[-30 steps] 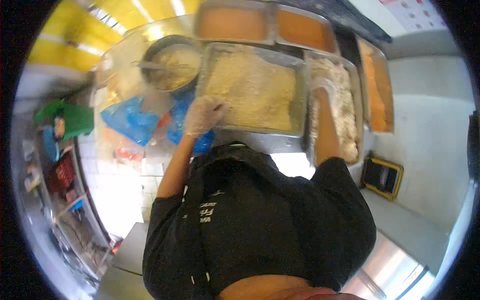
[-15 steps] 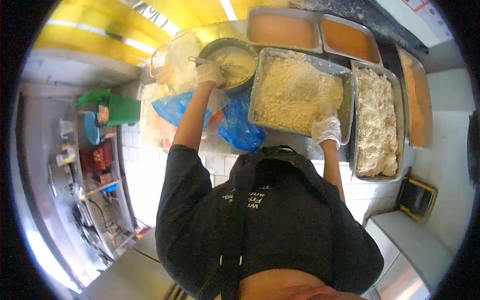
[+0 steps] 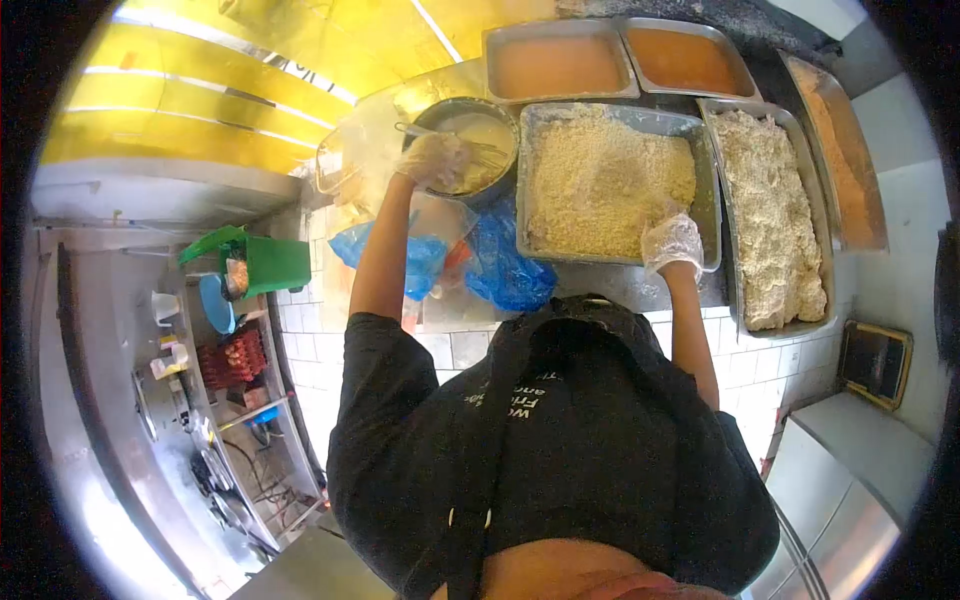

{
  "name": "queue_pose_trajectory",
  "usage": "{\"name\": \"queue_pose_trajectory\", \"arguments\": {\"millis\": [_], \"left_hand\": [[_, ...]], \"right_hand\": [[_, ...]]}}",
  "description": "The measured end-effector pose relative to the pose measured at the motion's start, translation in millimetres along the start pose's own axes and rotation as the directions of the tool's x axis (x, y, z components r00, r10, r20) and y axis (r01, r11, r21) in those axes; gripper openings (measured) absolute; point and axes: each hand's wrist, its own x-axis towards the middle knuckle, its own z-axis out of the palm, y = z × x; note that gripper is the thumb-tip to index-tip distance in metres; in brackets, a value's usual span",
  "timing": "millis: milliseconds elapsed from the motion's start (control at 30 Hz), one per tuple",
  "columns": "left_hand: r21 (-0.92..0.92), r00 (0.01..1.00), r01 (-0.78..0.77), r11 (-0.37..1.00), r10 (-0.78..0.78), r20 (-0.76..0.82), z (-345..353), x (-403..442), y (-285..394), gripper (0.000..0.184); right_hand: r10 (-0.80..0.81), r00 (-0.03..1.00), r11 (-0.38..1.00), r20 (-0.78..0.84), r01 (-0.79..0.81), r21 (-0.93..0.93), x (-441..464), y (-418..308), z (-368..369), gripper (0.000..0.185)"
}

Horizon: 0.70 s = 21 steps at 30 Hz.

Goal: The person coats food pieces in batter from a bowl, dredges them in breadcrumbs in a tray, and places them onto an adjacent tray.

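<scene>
My left hand (image 3: 432,160), in a clear plastic glove, is over the left side of a dark round pot (image 3: 517,150) of pale batter. A metal whisk (image 3: 408,128) lies in the pot, its handle end over the far left rim; whether my hand touches it I cannot tell. My right hand (image 3: 672,243), in a glove coated with flour, is at the near right corner of a large metal tray (image 3: 708,200) of yellowish crumbly flour (image 3: 610,180). Its fingertips reach into the flour and are hidden.
Right of the flour stands a tray of coated pieces (image 3: 770,220), with a tray of orange powder (image 3: 835,150) beyond. Two pans of orange liquid (image 3: 560,65) sit at the back. A blue plastic bag (image 3: 510,265) lies by the pot. A green bin (image 3: 275,265) is at left.
The view has shifted, so most things sit farther right. My left hand has moved slightly farther in over the pot. My right hand stays at the tray's near right corner.
</scene>
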Motion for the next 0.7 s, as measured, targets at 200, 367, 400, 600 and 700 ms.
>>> {"name": "queue_pose_trajectory", "arguments": {"millis": [200, 367, 400, 600, 700], "left_hand": [[-0.490, 0.762, 0.470, 0.735, -0.618, -0.196, -95.6, 25.7, 32.2, 0.031], [-0.260, 0.743, 0.633, 0.729, -0.666, -0.058, -15.4, 78.2, 40.6, 0.033], [-0.449, 0.683, 0.658, 0.604, -0.730, 0.020, -13.3, 83.8, 47.4, 0.032], [-0.661, 0.642, 0.502, 0.557, -0.752, -0.146, -30.1, 73.0, 43.7, 0.038], [-0.208, 0.722, 0.684, 0.699, -0.689, 0.061, -2.7, 57.6, 7.5, 0.034]], "right_hand": [[-0.093, 0.995, 0.990, 0.048, 0.097, -0.100, 1.5, -0.6, -3.0, 0.051], [-0.116, 0.992, 0.985, 0.054, 0.122, -0.119, -0.4, 1.5, -4.8, 0.049], [-0.083, 0.996, 0.993, 0.041, 0.086, -0.078, -3.5, -2.3, -7.4, 0.048], [-0.036, 0.969, 0.999, 0.245, 0.032, 0.019, -8.5, -35.6, -41.1, 0.061], [-0.438, 0.851, 0.896, 0.289, 0.440, 0.063, -12.5, -77.2, -37.1, 0.075]]}}
